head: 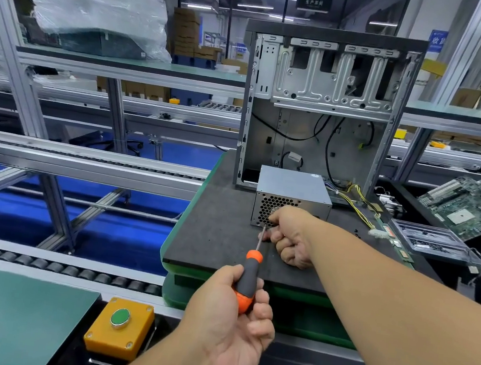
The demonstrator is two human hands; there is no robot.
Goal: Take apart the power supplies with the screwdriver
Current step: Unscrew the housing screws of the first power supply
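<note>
Power supply (293, 196) on dark mat of table (214, 233), directly before open computer case (320, 110). Screwdriver (247, 277) gripped at handle by left hand (234, 318), tip at vented face. Right hand (290, 235) curled, pinching shaft beside tip, against the unit.

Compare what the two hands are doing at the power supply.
The left hand grips the screwdriver by its orange-and-black handle, nearer the camera; the right hand reaches farther, pinching the thin shaft against the power supply grille. The left palm faces up; the right shows its back. Both steady one tool.
</note>
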